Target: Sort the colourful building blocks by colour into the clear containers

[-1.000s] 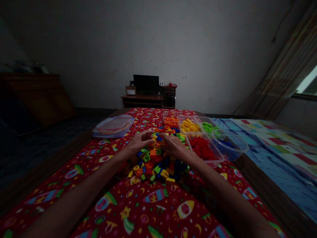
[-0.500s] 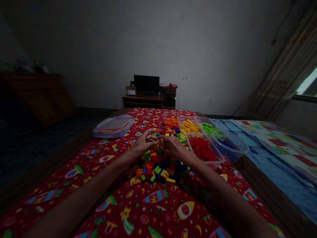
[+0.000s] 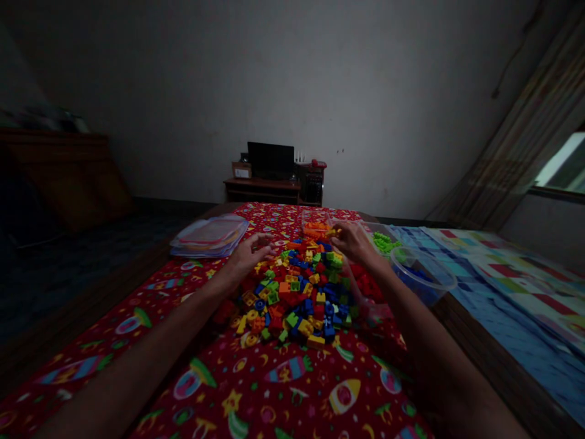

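As the left hand (image 3: 249,256) curls loosely by the pile (image 3: 297,296), the right hand (image 3: 354,241) seemingly pinches a yellow brick (image 3: 333,232).

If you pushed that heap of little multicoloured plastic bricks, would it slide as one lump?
Probably not: the multicoloured plastic bricks lie loose, so they would likely scatter. Their blocky shapes suggest tumbling rather than rolling. The red patterned cloth may drag on them.

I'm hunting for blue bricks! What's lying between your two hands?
In the head view, a heap of mixed coloured toy bricks lies between the left hand and right hand.
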{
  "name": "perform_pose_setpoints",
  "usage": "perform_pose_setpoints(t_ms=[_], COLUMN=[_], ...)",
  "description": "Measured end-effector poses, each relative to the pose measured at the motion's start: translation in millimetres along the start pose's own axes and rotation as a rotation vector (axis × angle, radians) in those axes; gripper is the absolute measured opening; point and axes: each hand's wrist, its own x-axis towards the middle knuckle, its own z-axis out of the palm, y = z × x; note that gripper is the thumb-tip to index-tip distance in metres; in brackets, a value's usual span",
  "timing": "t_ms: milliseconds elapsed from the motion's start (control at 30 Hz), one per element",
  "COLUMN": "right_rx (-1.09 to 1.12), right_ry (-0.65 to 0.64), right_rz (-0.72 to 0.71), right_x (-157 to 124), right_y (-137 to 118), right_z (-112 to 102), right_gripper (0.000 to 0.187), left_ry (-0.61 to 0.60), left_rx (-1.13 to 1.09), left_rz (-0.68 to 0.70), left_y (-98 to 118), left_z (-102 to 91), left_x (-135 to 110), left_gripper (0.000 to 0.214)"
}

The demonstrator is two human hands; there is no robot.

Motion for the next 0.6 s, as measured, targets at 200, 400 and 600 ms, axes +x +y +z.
perform_pose_setpoints(t_ms=[200, 400, 600], right_rx=[-0.303, -0.130, -0.041], right_ry=[-0.095, -0.063, -0.268], right_rz=[0.192, 0.025, -0.291], right_x=[29, -14, -57], right_y=[35, -14, -76], right_z=[-28, -26, 3], right_gripper=[0.028, 0.024, 0.019], left_ry=[0.038, 0.029, -0.145], left_rx=[0.044, 0.155, 0.534], left_rz=[-0.004, 0.049, 0.078], left_y=[3, -6, -4], left_z=[-13.6, -18.7, -30.2], left_x=[4, 14, -5], left_gripper=[0.037, 0.049, 0.073])
